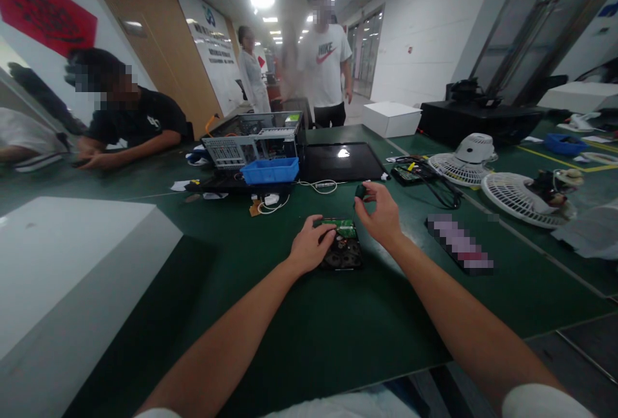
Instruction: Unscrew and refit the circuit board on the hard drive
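A hard drive (pixel 344 252) lies flat on the green table in front of me, its green circuit board (pixel 345 228) facing up at the far end. My left hand (pixel 311 245) grips the drive's left side, fingers bent over onto the board. To the right and a little above the table, my right hand (pixel 380 213) is closed in a pinch. Between its thumb and fingers is a small dark, rounded object (pixel 360 192), apart from the drive; its exact kind does not show.
An opened computer case (pixel 255 138) stands behind, with a blue tray (pixel 270 171) before it. A black flat panel (pixel 344 161) lies beside it. Fan parts (pixel 463 163) and a phone (pixel 458 244) are at right, a white box (pixel 91 257) at left. A person (pixel 140 115) sits across the table.
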A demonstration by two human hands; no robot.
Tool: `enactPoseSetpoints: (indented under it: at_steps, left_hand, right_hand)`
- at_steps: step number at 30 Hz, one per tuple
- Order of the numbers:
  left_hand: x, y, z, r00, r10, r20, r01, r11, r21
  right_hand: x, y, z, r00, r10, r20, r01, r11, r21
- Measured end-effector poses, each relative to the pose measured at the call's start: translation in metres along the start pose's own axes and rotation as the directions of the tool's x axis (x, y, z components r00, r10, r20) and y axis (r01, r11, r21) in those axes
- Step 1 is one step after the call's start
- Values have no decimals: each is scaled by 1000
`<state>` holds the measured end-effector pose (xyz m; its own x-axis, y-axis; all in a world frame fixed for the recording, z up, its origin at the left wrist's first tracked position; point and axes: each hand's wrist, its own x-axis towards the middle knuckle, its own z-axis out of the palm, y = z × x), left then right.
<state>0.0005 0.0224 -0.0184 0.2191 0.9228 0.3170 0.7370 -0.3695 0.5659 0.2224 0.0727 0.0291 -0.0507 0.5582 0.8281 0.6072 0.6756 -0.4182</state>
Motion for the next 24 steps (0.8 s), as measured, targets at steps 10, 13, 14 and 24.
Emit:
enactPoseSetpoints:
  at_steps: [10, 13, 14, 24]
  left_hand:
    - [0, -2, 1, 1000, 4, -2, -4, 1000, -1]
    - [0, -2, 0, 1000, 6, -1, -6, 1000, -1]
    - [0, -1, 0, 1000, 4, 0, -4, 1000, -1]
    - [0, 2, -2, 1000, -11, 11, 11, 1000, 2]
  right_hand:
    - [2, 0, 0, 1000, 3, -1, -3, 999, -47]
    - [3, -2, -2, 1000, -28, 7, 28, 998, -56]
    - [3, -3, -2, 999, -32, 5, 32, 998, -55]
    - [3, -5, -5, 999, -38, 29, 41, 996, -83]
